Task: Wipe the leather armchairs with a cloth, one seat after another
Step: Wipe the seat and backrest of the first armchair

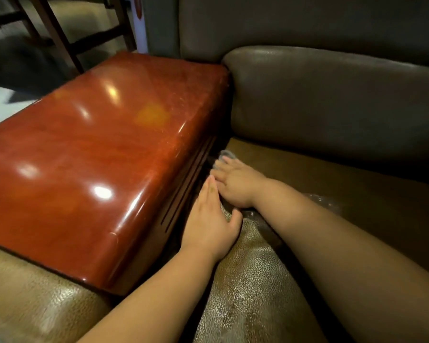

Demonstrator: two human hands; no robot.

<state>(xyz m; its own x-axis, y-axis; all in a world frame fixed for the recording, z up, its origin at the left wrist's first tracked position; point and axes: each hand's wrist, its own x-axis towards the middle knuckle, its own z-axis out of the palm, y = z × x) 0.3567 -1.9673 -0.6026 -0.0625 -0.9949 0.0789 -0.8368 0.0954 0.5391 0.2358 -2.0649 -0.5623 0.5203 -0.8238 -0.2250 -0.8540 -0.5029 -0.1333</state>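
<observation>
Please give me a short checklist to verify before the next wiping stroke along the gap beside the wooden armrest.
1. Grey cloth under right hand: ok, only its edge shows.
2. Left hand flat on the brown leather seat cushion: ok.
3. Glossy red-brown wooden armrest free of objects: ok.
4. Gap depth beside armrest: cannot tell, dark.
5. Seat surface wet ahead of the hands: cannot tell.

cloth: only a grey corner shows past the right fingers; the rest lies hidden beneath them
seat gap: dark beside the left fingers, contents unreadable
forearms: cut by the bottom edge
</observation>
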